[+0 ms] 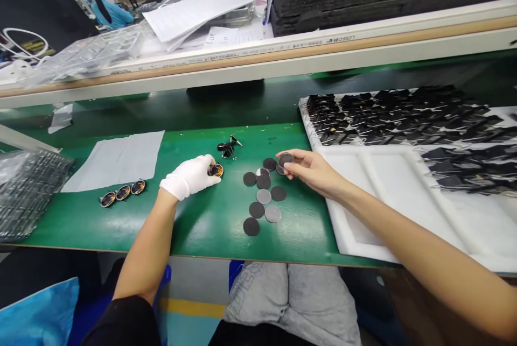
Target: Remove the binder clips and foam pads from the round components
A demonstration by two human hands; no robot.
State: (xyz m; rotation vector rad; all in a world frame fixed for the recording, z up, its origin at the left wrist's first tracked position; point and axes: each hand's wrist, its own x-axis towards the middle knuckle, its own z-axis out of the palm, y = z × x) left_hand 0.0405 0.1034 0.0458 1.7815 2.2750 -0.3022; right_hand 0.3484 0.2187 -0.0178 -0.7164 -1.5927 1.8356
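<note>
White glove on my left hand (191,176): thumb and fingers pinched around a rimmed round piece (215,170), amber showing inside, just above or on the green bench (202,233); contact unclear. My bare right hand (315,169): fingertips closed on a dark disc (286,160), beside the loose discs (264,197), some black, some grey. Three similar rimmed pieces (123,192) lie in a row to the left; black clips (226,148) between my hands, further back.

Writing: "LESSO" legible on the rail (226,66); its remaining small print too fine to read. Handwriting on a paper slip (222,37), unclear. Lettering on the grey trousers (258,292), faint, partly lost in folds. White tray (379,184) of black parts (396,114), right edge cut off.
</note>
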